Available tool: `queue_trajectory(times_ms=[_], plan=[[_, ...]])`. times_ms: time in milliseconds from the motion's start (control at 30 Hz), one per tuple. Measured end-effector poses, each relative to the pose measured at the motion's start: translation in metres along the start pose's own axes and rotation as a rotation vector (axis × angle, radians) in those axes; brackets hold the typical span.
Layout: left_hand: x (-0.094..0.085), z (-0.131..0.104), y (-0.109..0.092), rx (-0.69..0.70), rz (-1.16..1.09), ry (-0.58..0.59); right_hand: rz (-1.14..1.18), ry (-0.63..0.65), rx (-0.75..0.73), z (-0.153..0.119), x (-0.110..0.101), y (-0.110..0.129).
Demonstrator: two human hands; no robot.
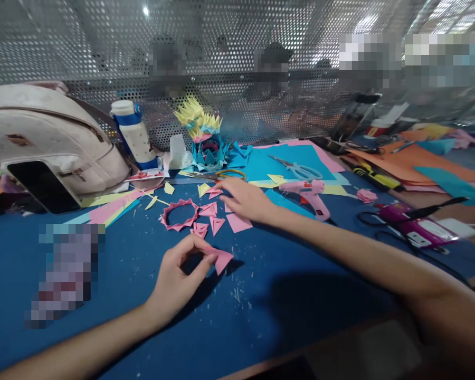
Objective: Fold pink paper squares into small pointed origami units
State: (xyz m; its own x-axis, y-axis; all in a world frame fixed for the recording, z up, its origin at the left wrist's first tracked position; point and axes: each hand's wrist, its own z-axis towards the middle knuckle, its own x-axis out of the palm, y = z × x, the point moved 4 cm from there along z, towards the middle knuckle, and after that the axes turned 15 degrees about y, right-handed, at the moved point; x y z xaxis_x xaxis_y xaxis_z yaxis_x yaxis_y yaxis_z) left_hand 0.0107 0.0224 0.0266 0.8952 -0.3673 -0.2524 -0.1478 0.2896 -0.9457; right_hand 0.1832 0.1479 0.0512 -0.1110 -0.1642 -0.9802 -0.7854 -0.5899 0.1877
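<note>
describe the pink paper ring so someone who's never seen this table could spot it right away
Start at the white backpack on the left of the blue table and move right to the scatter of pink folded triangles ahead of the left hand. The pink paper ring lies flat at the scatter's left edge. It alone is a spiky closed loop with blue table showing through its middle.

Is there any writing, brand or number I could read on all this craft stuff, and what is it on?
None can be read.
White bottle: blue band, no legible print.
Small card by the bottle: red marks, too blurred.
Pink glue gun: no legible brand.
Purple tool: white label, too small.
Folded pink paper piece in the left hand: blank.
</note>
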Motion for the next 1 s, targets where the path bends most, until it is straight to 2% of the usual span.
queue_trajectory(times_ms=[133,200,300,367,500,600,667,833,900,933,1000], plan=[[-0.001,-0.001,-0.003,-0.005,-0.032,-0.007,-0.131,0.008,0.208,0.049,-0.010,-0.037],[-0.003,0.000,-0.002,-0.016,-0.060,-0.005,-0.157,0.061,0.251,0.066,-0.008,-0.050],[-0.004,0.002,0.003,-0.040,-0.117,0.021,-0.161,0.104,0.276,0.076,-0.007,-0.058],[-0.004,0.004,0.006,-0.056,-0.157,0.051,-0.143,0.086,0.278,0.074,-0.012,-0.059],[-0.003,0.004,0.010,-0.079,-0.201,0.086,-0.039,-0.008,0.244,0.052,-0.031,-0.055],[-0.003,0.003,0.011,-0.084,-0.213,0.085,0.106,-0.074,0.182,0.025,-0.044,-0.049],[-0.004,0.002,0.011,-0.086,-0.214,0.073,0.235,-0.077,0.112,0.003,-0.044,-0.041],[-0.012,0.007,0.010,-0.083,-0.191,-0.005,0.592,0.089,-0.151,-0.055,-0.012,0.003],[-0.016,0.010,0.008,-0.078,-0.182,-0.042,1.032,0.232,-0.350,-0.076,0.003,0.025],[-0.018,0.012,0.007,-0.076,-0.181,-0.059,1.147,0.286,-0.401,-0.084,0.009,0.033],[-0.020,0.014,0.005,-0.073,-0.191,-0.076,1.229,0.322,-0.468,-0.097,0.014,0.046]])
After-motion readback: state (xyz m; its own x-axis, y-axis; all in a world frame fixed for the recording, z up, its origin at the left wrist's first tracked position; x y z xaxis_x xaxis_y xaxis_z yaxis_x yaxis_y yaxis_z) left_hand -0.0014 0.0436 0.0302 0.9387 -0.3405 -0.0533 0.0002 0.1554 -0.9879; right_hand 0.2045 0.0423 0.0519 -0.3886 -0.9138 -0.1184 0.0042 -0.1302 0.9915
